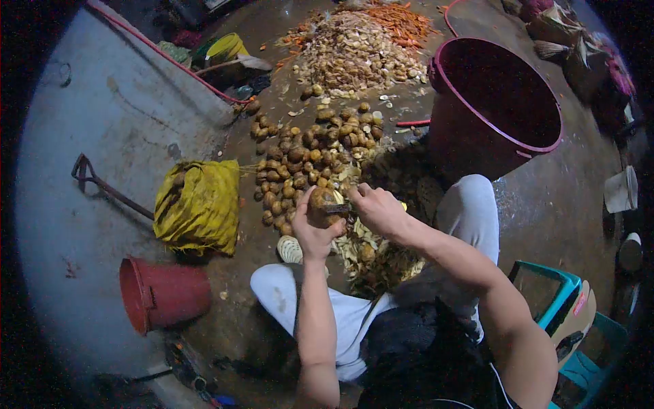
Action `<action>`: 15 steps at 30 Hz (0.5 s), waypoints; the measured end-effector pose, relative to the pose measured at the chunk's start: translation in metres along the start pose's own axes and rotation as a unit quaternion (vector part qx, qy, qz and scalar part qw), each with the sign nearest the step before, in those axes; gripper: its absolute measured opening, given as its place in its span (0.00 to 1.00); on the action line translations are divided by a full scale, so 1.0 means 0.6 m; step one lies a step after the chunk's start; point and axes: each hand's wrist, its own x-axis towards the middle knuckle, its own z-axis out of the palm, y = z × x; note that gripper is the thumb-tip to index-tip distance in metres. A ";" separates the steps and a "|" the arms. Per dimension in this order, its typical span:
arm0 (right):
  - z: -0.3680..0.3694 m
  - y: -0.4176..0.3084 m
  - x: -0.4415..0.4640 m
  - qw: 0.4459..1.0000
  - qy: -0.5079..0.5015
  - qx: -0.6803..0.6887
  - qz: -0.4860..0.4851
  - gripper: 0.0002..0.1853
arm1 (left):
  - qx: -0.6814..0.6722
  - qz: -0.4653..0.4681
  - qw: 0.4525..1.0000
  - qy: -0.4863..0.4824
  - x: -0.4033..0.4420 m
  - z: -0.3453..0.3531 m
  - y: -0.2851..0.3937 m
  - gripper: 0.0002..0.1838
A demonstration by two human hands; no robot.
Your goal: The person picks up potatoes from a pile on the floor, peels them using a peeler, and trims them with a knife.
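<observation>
My left hand is wrapped round a large brown potato, holding it up in front of my knees. The dark blade of a peeler lies against the potato's right side. Closed fingers of my right hand grip the peeler, whose handle is mostly hidden. A pale strip of bared flesh shows beside the blade. Beneath my hands lies a heap of peelings. Beyond them, unpeeled brown potatoes are piled on the floor.
A large maroon tub stands front right. Pale peeled pieces and orange carrots are heaped farther off. To the left are a yellow sack, a long-handled tool and a red bucket. A teal stool is at right.
</observation>
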 end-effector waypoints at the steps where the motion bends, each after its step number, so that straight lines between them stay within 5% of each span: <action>1: 0.008 0.008 0.006 1.000 0.004 0.010 0.015 0.11 | 0.042 0.044 0.998 -0.013 0.002 -0.003 -0.005 0.44; 3: 0.022 0.032 0.014 0.999 0.007 0.020 0.035 0.11 | 0.081 0.085 0.993 -0.030 -0.007 0.005 -0.004 0.45; 6: 0.034 0.059 0.031 0.992 -0.091 0.035 0.083 0.12 | -0.045 0.040 0.998 -0.031 -0.008 0.020 0.015 0.46; 8: 0.042 0.045 0.020 0.997 0.010 0.077 0.008 0.16 | -0.138 0.005 0.990 0.004 -0.008 0.022 0.020 0.46; 15: 0.005 -0.006 -0.005 0.998 -0.018 0.060 0.009 0.14 | -0.078 0.066 0.995 0.019 -0.004 0.012 0.012 0.48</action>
